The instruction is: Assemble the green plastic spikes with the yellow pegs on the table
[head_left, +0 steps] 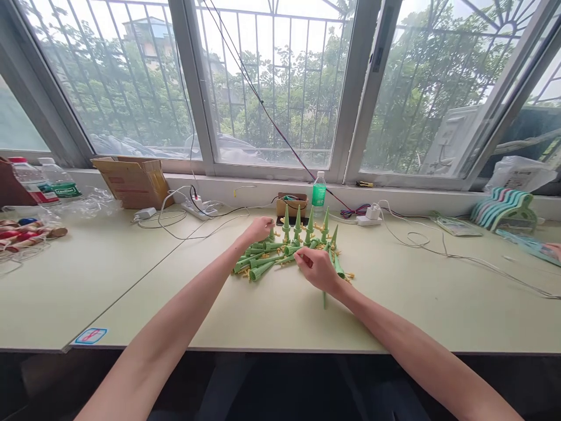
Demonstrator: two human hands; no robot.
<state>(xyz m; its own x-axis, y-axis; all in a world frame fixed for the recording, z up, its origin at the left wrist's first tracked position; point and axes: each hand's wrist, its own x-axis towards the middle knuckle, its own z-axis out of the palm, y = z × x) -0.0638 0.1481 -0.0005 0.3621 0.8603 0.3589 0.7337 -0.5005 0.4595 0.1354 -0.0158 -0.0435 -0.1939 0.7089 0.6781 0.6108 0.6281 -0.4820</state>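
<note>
Several green cone-shaped plant watering spikes (pixel 262 270) with small yellow valves lie in a pile on the table. Behind the pile, several more spikes (pixel 310 227) stand upright in a row, points up. At the row's left end, my left hand (pixel 258 230) has its fingers pinched at the top of an upright spike (pixel 272 234). My right hand (pixel 319 270) is closed over the right front of the pile, fingertips pointing left. Whatever it pinches is hidden. A thin green piece (pixel 325 300) shows just below that hand; I cannot tell whether it is held.
Behind the row stand a small cardboard box (pixel 292 206) and a green-labelled bottle (pixel 319 192). Power strips (pixel 199 207) and white cables (pixel 421 240) lie along the back. A larger carton (pixel 131 182) is left, hangers (pixel 504 210) right. The table's front edge (pixel 289 351) is near me.
</note>
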